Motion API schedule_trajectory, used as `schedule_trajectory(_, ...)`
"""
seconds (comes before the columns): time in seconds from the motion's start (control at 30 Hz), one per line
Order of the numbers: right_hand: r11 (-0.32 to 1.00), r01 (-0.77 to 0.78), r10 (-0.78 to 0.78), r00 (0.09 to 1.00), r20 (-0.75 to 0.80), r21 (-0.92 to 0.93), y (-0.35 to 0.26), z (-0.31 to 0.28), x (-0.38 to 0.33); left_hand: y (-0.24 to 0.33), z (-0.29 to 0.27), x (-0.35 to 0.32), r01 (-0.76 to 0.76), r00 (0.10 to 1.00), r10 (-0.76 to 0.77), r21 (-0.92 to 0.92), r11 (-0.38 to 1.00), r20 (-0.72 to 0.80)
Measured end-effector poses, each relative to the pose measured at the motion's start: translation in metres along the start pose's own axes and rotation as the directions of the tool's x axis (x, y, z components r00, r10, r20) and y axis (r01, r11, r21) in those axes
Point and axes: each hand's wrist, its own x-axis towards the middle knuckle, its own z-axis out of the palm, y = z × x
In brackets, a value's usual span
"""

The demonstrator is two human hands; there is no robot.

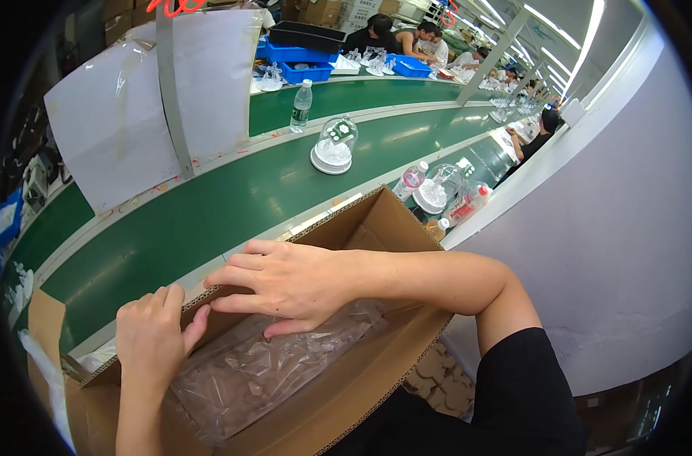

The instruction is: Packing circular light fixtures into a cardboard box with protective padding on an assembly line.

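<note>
The scene is brightly and evenly lit by white ceiling tubes [587, 42] at two o'clock. A soft sheen is cast on the green belt [232, 201] at ten o'clock; sharp glints are scattered across the clear plastic [273, 372] at seven. Straight edges are bowed, and the corners are swallowed by black.

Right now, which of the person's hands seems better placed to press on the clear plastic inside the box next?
Probably the right hand: it extends over the cardboard box, its thumb above the clear plastic. The left hand is at the box's rim, farther from the plastic's middle.
</note>
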Motion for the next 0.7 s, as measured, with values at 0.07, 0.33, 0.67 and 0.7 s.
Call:
schedule_trajectory(0.07, 1.0, 0.003, -0.003, 1.0, -0.002, -0.001, -0.0002, 0.0009, -0.0008, -0.0001, 0.0002, 0.0, -0.001, 1.0, 0.001, -0.006, 1.0, -0.012)
schedule_trajectory(0.33, 1.0, 0.009, -0.009, 1.0, -0.011, -0.006, 0.0006, 0.0009, 0.0001, -0.0011, 0.002, -0.0006, 0.002, 1.0, -0.002, -0.02, 1.0, -0.01)
schedule_trajectory(0.67, 1.0, 0.014, -0.014, 1.0, -0.02, -0.013, 0.0014, 0.0007, -0.0004, -0.0017, 0.002, 0.0006, -0.003, 1.0, 0.003, -0.02, 1.0, -0.016)
schedule_trajectory(0.7, 1.0, 0.013, -0.013, 1.0, -0.018, -0.012, 0.0012, 0.0007, -0.0003, -0.0018, 0.002, 0.0003, -0.004, 1.0, 0.003, -0.019, 1.0, -0.015)
